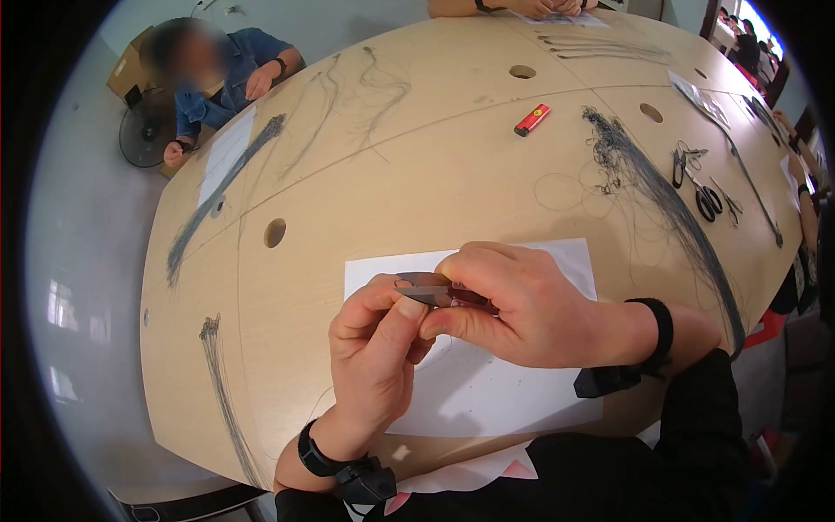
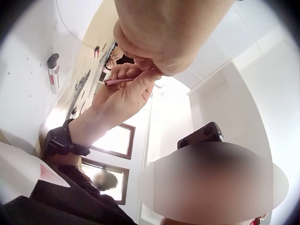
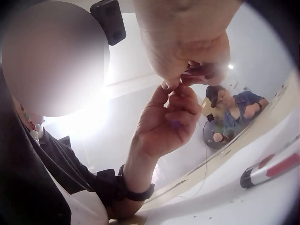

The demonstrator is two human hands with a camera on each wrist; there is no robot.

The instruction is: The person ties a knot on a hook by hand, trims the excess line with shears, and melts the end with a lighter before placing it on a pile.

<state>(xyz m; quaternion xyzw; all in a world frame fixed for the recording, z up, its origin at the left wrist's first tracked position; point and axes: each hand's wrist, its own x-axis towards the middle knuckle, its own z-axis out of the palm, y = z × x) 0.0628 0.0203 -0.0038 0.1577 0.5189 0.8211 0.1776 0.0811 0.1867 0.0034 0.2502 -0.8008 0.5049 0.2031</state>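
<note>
My right hand (image 1: 531,309) grips a small tool (image 1: 426,292) with pointed grey metal blades and a dark red handle; its handle looks pink in the left wrist view. My left hand (image 1: 374,348) meets it at the blades, thumb and index finger pinching a thin dark strand there. A small loop of strand shows by the metal tip, and a loose length (image 3: 206,161) hangs below the left hand. Both hands are over a white paper sheet (image 1: 496,396) dotted with dark specks. On the sheet lies a red-and-white marker-like item (image 3: 269,168) with a black end, hidden by my hands in the head view.
Bundles of dark strands lie right (image 1: 665,204), left (image 1: 226,196) and near left (image 1: 224,391). A red lighter-like item (image 1: 532,120) and black-handled scissors (image 1: 706,202) are beyond the sheet. Another person (image 1: 222,74) sits across at the left. Round holes (image 1: 275,232) pierce the table.
</note>
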